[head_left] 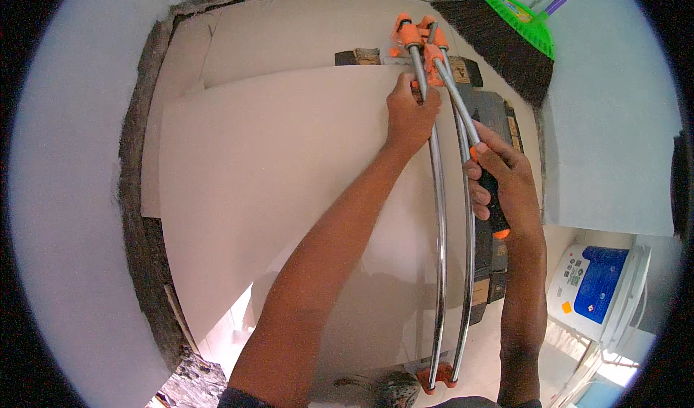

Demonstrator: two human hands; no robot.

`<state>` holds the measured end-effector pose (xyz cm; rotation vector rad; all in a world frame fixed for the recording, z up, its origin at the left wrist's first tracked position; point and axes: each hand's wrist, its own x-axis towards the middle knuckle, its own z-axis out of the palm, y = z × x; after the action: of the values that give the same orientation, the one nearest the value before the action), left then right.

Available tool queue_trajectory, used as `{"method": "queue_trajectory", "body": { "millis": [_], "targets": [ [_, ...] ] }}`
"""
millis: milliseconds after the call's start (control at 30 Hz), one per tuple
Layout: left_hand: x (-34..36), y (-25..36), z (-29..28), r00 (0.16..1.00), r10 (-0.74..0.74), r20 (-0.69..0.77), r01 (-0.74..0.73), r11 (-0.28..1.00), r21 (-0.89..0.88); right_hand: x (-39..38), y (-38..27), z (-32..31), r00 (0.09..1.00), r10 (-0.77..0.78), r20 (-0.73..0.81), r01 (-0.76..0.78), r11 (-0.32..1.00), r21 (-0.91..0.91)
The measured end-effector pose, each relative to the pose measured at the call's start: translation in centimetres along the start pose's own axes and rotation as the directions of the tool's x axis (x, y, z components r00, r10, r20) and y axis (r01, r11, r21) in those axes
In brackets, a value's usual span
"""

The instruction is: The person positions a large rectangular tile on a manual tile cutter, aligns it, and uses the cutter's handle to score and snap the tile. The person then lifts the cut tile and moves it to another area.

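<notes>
A manual tile cutter (439,249) with two long chrome rails and orange end pieces lies front to back over a large beige tile (275,169). My left hand (413,122) is closed around a rail near its far end, close to the orange sliding carriage (434,55). My right hand (517,184) grips the cutter's black and orange handle (495,205), whose metal lever slants up to that carriage. The black base (484,104) shows on the right of the rails. My left fingers partly hide the rail.
A broom (499,35) with black bristles, a green head and a purple handle leans at the far right. Low on the right stands a white bucket (571,281) with a blue label. A rough dark wall edge (141,155) borders the floor. Near the front lies another orange end piece (437,379).
</notes>
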<state>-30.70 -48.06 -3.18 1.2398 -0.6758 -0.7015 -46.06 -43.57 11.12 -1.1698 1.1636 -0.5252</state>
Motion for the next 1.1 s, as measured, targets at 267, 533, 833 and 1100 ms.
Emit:
{"method": "queue_trajectory", "body": {
  "millis": [267,533,833,1100],
  "targets": [
    [0.2,-0.4,0.0,1.000,-0.002,0.008,0.002,0.998,-0.062,0.1,-0.6,0.5,1.000,0.001,0.004,-0.001,1.000,-0.022],
    [-0.1,-0.2,0.0,0.999,0.029,0.016,-0.028,0.999,-0.026,-0.1,-0.7,0.7,1.000,-0.002,-0.003,0.002,0.999,-0.048],
    [0.4,-1.0,0.0,0.998,0.024,0.055,-0.019,0.996,-0.086,0.3,-0.6,0.0,0.999,-0.006,0.042,0.010,0.996,-0.093],
    [0.0,0.2,0.5,0.998,-0.009,0.066,0.006,0.999,0.039,0.8,0.0,-0.9,0.993,-0.059,0.101,0.075,0.984,-0.160]
  ]
}}
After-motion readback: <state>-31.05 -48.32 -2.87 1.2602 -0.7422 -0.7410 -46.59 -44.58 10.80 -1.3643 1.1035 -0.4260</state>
